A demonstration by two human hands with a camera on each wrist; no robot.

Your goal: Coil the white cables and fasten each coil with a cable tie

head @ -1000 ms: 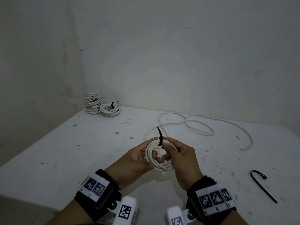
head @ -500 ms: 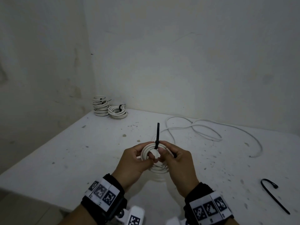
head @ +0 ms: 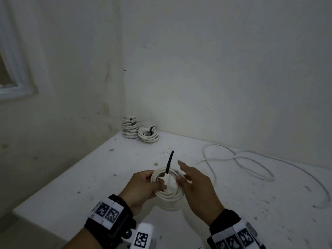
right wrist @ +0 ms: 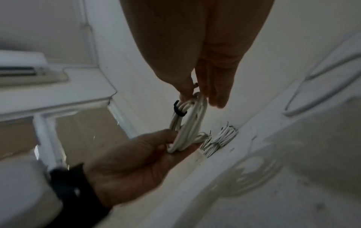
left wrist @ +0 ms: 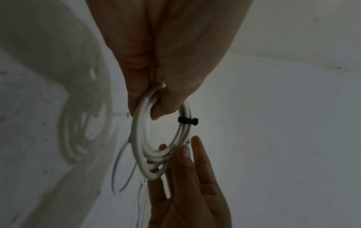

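A white cable coil (head: 170, 194) is held upright above the table. My left hand (head: 158, 178) grips its left side, fingers curled round the loops (left wrist: 140, 138). A black cable tie (head: 169, 161) is closed round the top of the coil, its tail sticking up free; its band shows in the wrist views (left wrist: 187, 120) (right wrist: 178, 111). My right hand (head: 185, 177) is on the coil's right side. Its thumb and fingers lightly pinch the loops (right wrist: 197, 92) while the index finger points straight out. In the left wrist view the right thumb tip sits inside the ring.
Two piles of tied coils (head: 130, 128) (head: 148, 134) stand in the table's back left corner against the wall. A loose white cable (head: 239, 159) sprawls over the table (head: 89, 177) to the right. A window frame (head: 10, 87) is on the left wall.
My right hand has let go of the tie's tail and shifted to the coil's right edge, index finger stretched out. The tail now stands free. The head view has tilted upward.
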